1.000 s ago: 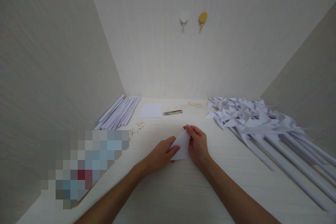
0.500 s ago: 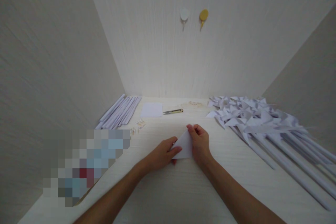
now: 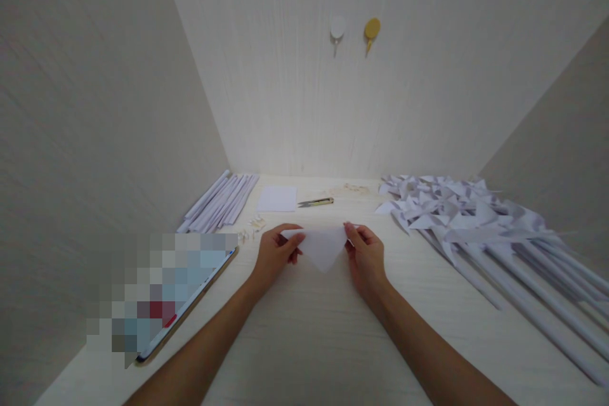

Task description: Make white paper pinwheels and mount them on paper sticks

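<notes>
Left hand (image 3: 275, 252): fingers pinching left corner of white folded triangular paper sheet (image 3: 322, 246).
Right hand (image 3: 366, 260): fingers pinching its right corner.

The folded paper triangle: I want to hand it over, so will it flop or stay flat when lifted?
The paper triangle is thin, so probably light and floppy. Both hands hold its top corners; one-handed, it would likely droop.

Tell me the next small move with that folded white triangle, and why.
Probably bring the two held corners together to fold it in half. The left hand and right hand each pinch one top corner of the paper triangle, which points down toward the person just above the table. The finished pinwheels suggest more folding.
</notes>
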`<action>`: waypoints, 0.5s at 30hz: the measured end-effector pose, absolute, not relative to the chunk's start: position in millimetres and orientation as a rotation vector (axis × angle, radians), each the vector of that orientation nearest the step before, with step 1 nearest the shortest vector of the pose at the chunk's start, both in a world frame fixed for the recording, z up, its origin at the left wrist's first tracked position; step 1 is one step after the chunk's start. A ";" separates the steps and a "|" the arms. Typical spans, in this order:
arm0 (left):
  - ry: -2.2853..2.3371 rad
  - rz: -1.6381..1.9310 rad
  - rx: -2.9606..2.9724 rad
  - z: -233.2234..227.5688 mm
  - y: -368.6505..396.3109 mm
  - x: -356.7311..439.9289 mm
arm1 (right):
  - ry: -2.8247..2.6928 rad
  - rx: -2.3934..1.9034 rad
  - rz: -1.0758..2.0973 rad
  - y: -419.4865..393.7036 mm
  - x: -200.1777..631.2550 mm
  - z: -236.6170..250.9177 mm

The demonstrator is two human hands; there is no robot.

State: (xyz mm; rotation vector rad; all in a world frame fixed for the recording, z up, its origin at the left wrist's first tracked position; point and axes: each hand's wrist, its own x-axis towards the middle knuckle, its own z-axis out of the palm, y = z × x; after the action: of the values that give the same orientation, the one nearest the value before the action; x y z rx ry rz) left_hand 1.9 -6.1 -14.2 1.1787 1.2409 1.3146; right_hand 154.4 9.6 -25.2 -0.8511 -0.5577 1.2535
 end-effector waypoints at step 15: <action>1.046 1.555 0.821 -12.0 1.2 -7.0 | -0.585 -0.914 1.270 9.8 154.2 -27.4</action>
State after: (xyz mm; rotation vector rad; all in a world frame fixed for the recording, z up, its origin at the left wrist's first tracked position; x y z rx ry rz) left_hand -7.0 1.2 -12.0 0.8206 1.0460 1.5552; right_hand 154.2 9.8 -27.4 -0.9140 -0.5848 1.2702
